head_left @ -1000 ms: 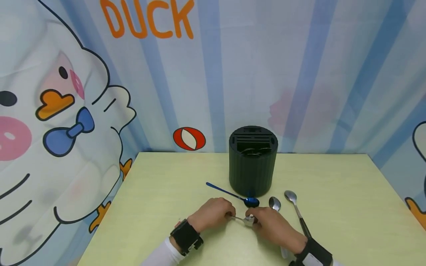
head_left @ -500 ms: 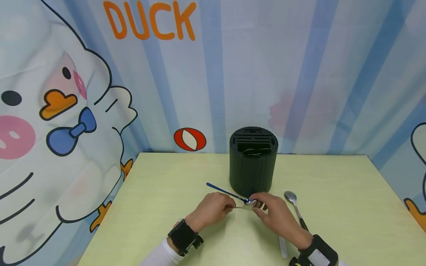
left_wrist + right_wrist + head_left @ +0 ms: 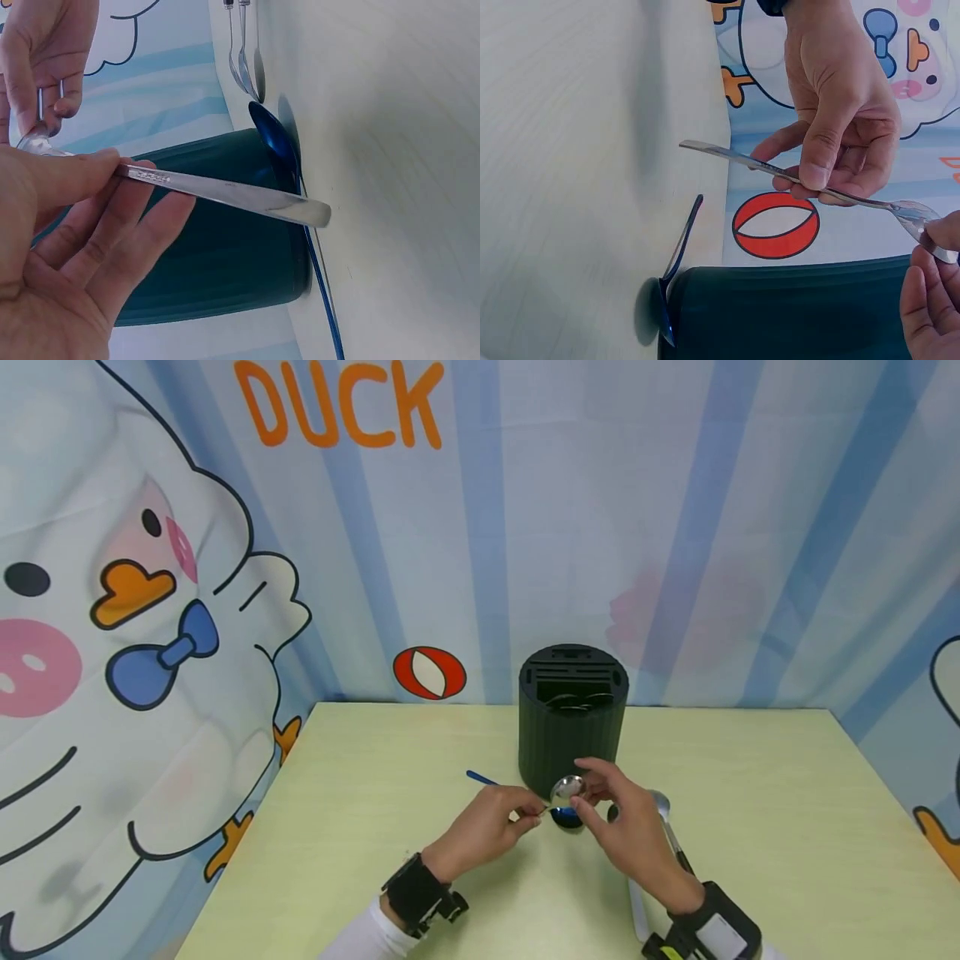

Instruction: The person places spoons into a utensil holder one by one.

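My left hand (image 3: 483,828) pinches the handle of a shiny silver spoon (image 3: 566,788) between thumb and fingers. The spoon is raised above the table, its bowl toward my right hand (image 3: 633,839). At that bowl, the right thumb and fingers pinch the metal, as the right wrist view shows with the spoon (image 3: 911,214) spanning both hands. Below it a blue spoon (image 3: 276,139) lies on the table at the foot of a dark green ribbed cutlery holder (image 3: 573,735). My hands partly cover the blue spoon in the head view.
Right of the holder lie a spoon with a black handle (image 3: 667,822) and another spoon, mostly hidden by the right hand, whose pale handle (image 3: 637,910) shows. Several utensils sit in the holder's opening. A curtain with duck drawings (image 3: 555,527) hangs behind the table (image 3: 390,752).
The silver spoon has been lifted off the table and moved up toward the holder, its bowl now tilted upward. Both hands rose with it, and the right fingers shifted along the bowl.
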A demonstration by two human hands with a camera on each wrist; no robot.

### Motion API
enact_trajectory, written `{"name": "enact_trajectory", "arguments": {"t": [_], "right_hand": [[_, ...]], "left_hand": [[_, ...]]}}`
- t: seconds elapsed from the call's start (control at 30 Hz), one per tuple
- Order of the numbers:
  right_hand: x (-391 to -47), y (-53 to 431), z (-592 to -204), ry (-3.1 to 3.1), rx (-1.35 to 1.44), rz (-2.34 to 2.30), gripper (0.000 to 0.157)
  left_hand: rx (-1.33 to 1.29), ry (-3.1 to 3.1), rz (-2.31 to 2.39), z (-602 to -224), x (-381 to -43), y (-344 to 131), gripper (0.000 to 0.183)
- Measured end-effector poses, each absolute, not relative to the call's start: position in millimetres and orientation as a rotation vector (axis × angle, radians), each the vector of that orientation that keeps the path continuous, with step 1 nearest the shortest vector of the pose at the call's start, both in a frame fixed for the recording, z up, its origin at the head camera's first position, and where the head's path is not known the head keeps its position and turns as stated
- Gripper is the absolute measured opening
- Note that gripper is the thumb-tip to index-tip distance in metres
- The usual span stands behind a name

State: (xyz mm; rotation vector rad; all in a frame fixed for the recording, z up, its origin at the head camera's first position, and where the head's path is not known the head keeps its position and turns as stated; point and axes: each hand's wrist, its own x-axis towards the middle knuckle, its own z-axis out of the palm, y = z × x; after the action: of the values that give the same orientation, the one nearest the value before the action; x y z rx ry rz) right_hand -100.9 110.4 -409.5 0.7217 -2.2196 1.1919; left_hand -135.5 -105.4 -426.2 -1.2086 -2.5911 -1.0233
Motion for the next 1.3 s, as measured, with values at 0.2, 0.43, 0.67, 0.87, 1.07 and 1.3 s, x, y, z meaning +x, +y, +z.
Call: {"name": "enact_trajectory", "arguments": {"t": [0.2,0.43,0.67,0.87,1.07,1.3], "right_hand": [[-90,102,-388,-2.127,0.711,1.224,0.043],[-78,96,-364,-2.097,0.714,1.318,0.04],[-77,93,-360,-2.112,0.736,1.372,0.047],[-77,94,-356,-2.1,0.742,1.349,0.047],[-78,98,-347,-2.109,0.761,1.28,0.043],[-80,107,-333,-2.075,0.796,1.248,0.046]], "left_hand": [[-1.213,-2.484,-1.119,-426,-134,-100,0.011],[-1.171,-2.417,-1.229,-425,-130,-91,0.009],[-1.117,-2.36,-1.377,-424,-127,-83,0.006],[-1.088,-2.293,-1.471,-427,-126,-74,0.005],[-1.078,-2.268,-1.466,-423,-125,-68,0.006],[-1.108,-2.182,-1.428,-402,-121,-58,0.005]]}}
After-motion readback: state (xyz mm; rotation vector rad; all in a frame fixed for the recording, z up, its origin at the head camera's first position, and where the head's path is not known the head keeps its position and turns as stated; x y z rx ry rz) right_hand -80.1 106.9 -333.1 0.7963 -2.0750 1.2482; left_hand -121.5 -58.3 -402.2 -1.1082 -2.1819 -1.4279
